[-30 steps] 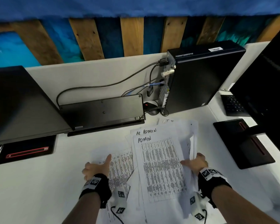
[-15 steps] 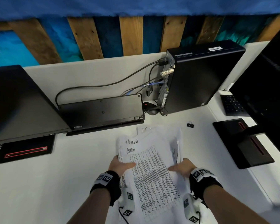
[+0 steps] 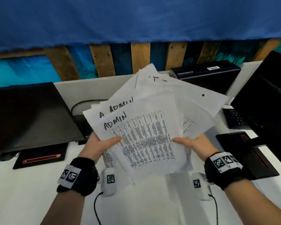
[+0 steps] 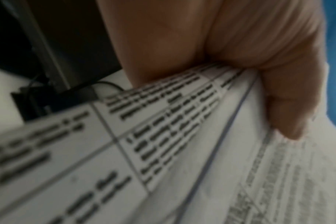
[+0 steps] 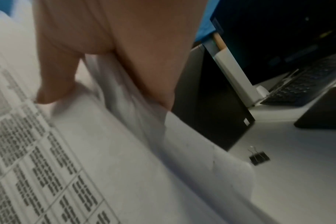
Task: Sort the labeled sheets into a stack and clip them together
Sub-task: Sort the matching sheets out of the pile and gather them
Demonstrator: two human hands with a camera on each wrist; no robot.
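A loose, fanned bundle of printed sheets (image 3: 146, 127) is raised off the white desk, tilted up toward me. The top sheets carry handwritten "ADMIN" labels; one behind shows "T". My left hand (image 3: 102, 142) grips the bundle's left edge, thumb on top. My right hand (image 3: 191, 143) grips the right edge the same way. In the left wrist view the thumb presses on the sheets (image 4: 182, 151). The right wrist view shows the sheets (image 5: 105, 151) and a black binder clip (image 5: 259, 157) lying on the desk by the computer tower.
A black computer tower (image 3: 206, 75) stands behind the sheets. Dark monitors stand at left (image 3: 28, 116) and right (image 3: 266, 108), with their black bases on the desk. A keyboard (image 3: 234, 119) lies at the right. Cables run along the back partition.
The sheets were spread flat on the desk; both hands gathered them inward and lifted the bundle up off the desk toward me.
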